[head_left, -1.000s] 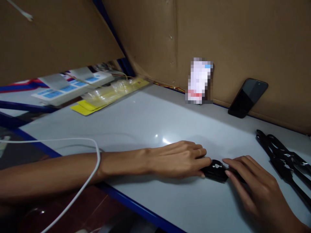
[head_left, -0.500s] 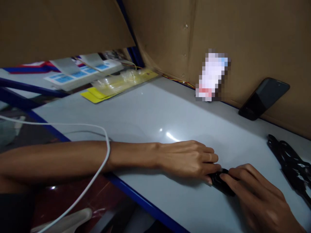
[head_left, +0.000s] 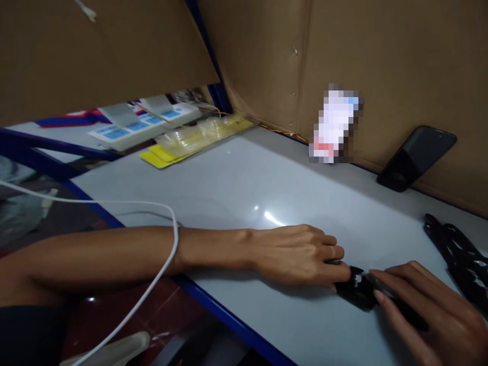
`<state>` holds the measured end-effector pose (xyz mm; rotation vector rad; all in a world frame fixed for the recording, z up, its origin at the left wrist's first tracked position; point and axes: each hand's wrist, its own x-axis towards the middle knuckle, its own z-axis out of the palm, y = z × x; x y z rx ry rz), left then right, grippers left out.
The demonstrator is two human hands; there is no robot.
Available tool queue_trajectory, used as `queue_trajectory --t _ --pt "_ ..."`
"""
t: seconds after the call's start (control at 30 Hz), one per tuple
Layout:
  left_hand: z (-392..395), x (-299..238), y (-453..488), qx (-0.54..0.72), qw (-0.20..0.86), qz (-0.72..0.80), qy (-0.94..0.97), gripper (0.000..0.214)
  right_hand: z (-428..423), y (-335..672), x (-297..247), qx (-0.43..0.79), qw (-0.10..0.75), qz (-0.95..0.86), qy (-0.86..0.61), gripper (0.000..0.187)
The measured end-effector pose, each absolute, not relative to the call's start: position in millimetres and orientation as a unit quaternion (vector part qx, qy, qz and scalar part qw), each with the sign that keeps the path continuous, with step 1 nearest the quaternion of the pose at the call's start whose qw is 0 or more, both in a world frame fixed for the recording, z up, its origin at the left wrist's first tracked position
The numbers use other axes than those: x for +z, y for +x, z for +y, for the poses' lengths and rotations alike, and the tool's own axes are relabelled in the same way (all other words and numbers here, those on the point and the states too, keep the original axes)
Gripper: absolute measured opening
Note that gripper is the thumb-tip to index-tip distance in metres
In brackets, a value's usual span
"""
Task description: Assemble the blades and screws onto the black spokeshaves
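A small black part (head_left: 357, 292) with a pale spot on top lies on the white table (head_left: 244, 188) near its front edge. My left hand (head_left: 301, 254) rests on the table with its fingers curled, pinching the part's left end. My right hand (head_left: 427, 310) comes in from the lower right, fingers together, pressing on the part's right end. Most of the part's right side is hidden under those fingers.
A pile of long black parts (head_left: 461, 259) lies at the right. A dark phone (head_left: 415, 157) leans on the cardboard wall (head_left: 381, 51). Yellow packets (head_left: 183, 145) and labelled sheets (head_left: 141, 124) sit at the back left. A white cable (head_left: 152, 284) crosses my left forearm.
The view has shifted a little. My right hand has slid back slightly, so more of the black part's top shows between the two hands. The left hand has stayed on it.
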<state>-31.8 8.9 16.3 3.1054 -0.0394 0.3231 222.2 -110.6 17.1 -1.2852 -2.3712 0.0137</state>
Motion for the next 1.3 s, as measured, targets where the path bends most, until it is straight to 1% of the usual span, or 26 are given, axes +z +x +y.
queue_trajectory --t 0.13,0.3,0.5,0.67,0.83,1.07,1.2,1.3 --pt "7.6 17.0 -34.1 0.120 -0.010 -0.006 0.993 0.017 -112.2 213.9 17.8 -0.002 0.219 -0.854 -0.471 0.031" --pt "7.1 17.5 -34.6 0.111 -0.006 -0.007 0.994 0.021 -109.5 206.8 24.2 0.027 0.228 -0.847 -0.479 0.018" --pt "5.8 16.5 -35.6 0.089 0.011 0.000 0.996 0.018 -107.7 201.6 22.7 0.047 0.244 -0.831 -0.498 0.023" --pt "5.9 16.8 -35.7 0.123 0.022 -0.009 0.992 0.012 -107.0 197.7 20.8 0.049 0.267 -0.825 -0.495 0.025" --pt "6.3 16.8 -34.2 0.109 0.033 -0.006 0.994 0.014 -107.9 197.4 22.6 0.034 0.239 -0.835 -0.494 0.024" --pt "5.6 17.5 -33.2 0.100 0.036 -0.003 0.994 0.017 -113.7 198.1 25.7 -0.039 0.190 -0.871 -0.451 0.027" --pt "5.4 18.0 -32.8 0.107 0.040 0.000 0.993 0.018 -112.8 202.6 26.4 -0.051 0.205 -0.869 -0.447 0.020" --pt "5.9 17.6 -32.0 0.111 0.049 -0.001 0.993 0.019 -109.1 202.5 26.8 -0.050 0.216 -0.868 -0.445 0.033"
